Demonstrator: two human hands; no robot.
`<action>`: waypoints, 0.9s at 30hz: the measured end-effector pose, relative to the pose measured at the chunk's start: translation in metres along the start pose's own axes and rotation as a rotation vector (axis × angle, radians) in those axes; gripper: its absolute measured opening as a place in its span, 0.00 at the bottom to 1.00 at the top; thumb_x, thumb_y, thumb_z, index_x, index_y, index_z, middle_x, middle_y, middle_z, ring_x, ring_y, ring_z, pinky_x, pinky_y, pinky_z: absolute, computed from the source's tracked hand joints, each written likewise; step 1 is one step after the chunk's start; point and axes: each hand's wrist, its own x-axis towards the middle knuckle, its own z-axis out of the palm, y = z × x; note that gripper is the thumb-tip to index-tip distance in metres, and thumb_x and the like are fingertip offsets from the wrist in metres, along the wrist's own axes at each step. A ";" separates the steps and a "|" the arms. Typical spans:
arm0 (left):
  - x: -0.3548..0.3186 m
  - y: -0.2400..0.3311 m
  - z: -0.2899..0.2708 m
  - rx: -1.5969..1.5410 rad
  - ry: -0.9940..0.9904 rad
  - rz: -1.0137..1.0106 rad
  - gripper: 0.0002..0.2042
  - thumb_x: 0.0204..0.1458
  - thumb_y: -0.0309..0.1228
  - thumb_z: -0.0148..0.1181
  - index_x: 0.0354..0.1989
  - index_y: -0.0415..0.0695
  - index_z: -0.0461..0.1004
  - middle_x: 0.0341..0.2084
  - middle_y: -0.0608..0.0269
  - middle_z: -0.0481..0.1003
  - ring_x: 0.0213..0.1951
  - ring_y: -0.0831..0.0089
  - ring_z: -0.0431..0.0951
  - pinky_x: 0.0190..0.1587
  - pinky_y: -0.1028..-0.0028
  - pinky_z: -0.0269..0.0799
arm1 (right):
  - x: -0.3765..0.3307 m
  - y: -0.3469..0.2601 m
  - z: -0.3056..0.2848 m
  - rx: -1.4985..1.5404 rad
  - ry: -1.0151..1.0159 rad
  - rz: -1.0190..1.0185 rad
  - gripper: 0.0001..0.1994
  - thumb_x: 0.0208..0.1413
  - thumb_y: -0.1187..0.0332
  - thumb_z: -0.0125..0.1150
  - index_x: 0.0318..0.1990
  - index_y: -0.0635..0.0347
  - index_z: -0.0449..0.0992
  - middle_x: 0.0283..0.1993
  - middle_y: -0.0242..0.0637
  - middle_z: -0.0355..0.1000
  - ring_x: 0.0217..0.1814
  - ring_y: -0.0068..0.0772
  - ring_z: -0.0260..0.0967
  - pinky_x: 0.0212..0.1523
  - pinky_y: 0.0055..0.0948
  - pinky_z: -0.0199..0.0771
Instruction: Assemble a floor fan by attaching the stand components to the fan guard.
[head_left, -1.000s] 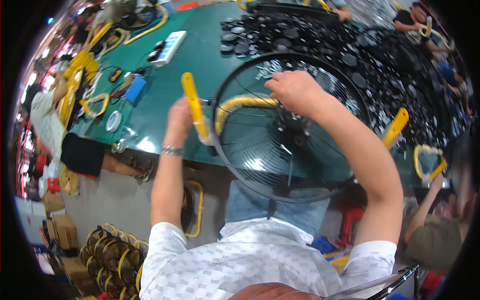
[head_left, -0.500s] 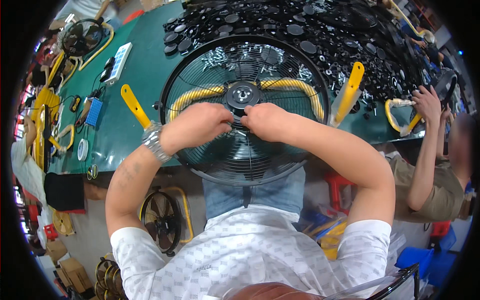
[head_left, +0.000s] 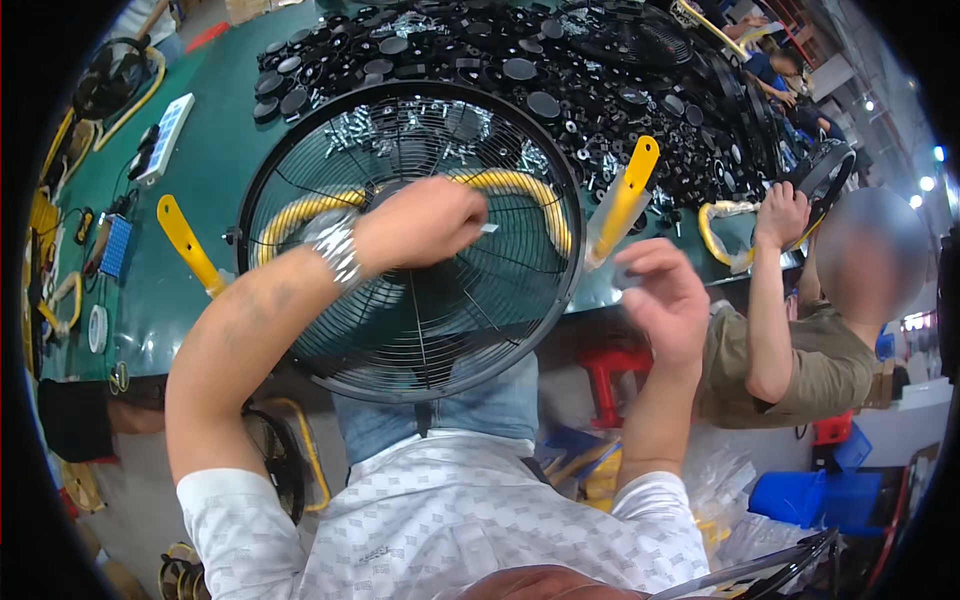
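Observation:
A round black fan guard [head_left: 420, 345] lies in front of me at the table's edge. My left hand [head_left: 430, 222] is closed above its middle, covering most of the hub, with a small whitish piece [head_left: 489, 229] at its fingertips. Off the guard's right side, my right hand [head_left: 665, 295] is raised with curled fingers, somewhat blurred. A small dark part [head_left: 628, 277] shows between its thumb and fingers; its kind is unclear. Beneath the wires runs a yellow tube [head_left: 510, 182] in clear wrap. Yellow brackets [head_left: 187, 243] with holes stick up on both sides of the guard.
Many black parts and screws [head_left: 520, 85] are heaped across the far table. A white power strip [head_left: 168, 135] and a blue box [head_left: 115, 245] lie at the left. At the right a co-worker [head_left: 800, 330] holds another fan guard. Below stand a red stool [head_left: 600, 375] and blue bins [head_left: 790, 492].
My right hand has left the hub and moved right, off the guard. My left hand stays over the middle, now turned across the hub. The whole view has shifted.

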 end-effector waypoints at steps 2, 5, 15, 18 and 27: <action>0.042 -0.003 0.012 -0.046 0.065 -0.028 0.09 0.50 0.31 0.57 0.31 0.39 0.79 0.27 0.47 0.78 0.34 0.51 0.79 0.40 0.59 0.74 | -0.008 0.016 -0.014 0.111 0.302 0.072 0.10 0.52 0.82 0.56 0.41 0.65 0.69 0.50 0.45 0.68 0.49 0.33 0.69 0.48 0.33 0.75; 0.090 -0.002 0.037 -0.126 0.150 -0.037 0.09 0.49 0.32 0.58 0.30 0.39 0.80 0.28 0.48 0.78 0.34 0.51 0.79 0.41 0.60 0.74 | 0.000 0.047 -0.037 0.197 0.548 0.151 0.06 0.56 0.79 0.54 0.42 0.65 0.69 0.48 0.45 0.71 0.44 0.36 0.74 0.46 0.36 0.78; 0.116 0.015 0.077 0.049 0.291 0.037 0.07 0.49 0.30 0.56 0.29 0.38 0.74 0.30 0.46 0.75 0.35 0.48 0.77 0.38 0.55 0.73 | 0.037 0.119 -0.072 0.156 0.362 0.412 0.11 0.56 0.73 0.57 0.45 0.67 0.77 0.40 0.34 0.76 0.42 0.22 0.73 0.44 0.25 0.75; 0.115 0.028 0.078 -0.079 0.338 -0.031 0.07 0.48 0.26 0.57 0.34 0.38 0.68 0.30 0.45 0.75 0.36 0.47 0.77 0.38 0.54 0.72 | 0.057 0.129 -0.069 -0.015 0.213 0.501 0.13 0.55 0.65 0.60 0.43 0.63 0.79 0.36 0.30 0.76 0.34 0.22 0.73 0.40 0.28 0.73; 0.140 0.028 0.042 -0.086 0.015 0.051 0.15 0.44 0.25 0.59 0.43 0.38 0.75 0.27 0.47 0.77 0.36 0.50 0.78 0.41 0.57 0.74 | 0.067 0.144 -0.063 -0.202 -0.015 0.370 0.12 0.58 0.61 0.61 0.40 0.62 0.76 0.33 0.31 0.75 0.35 0.21 0.72 0.39 0.25 0.73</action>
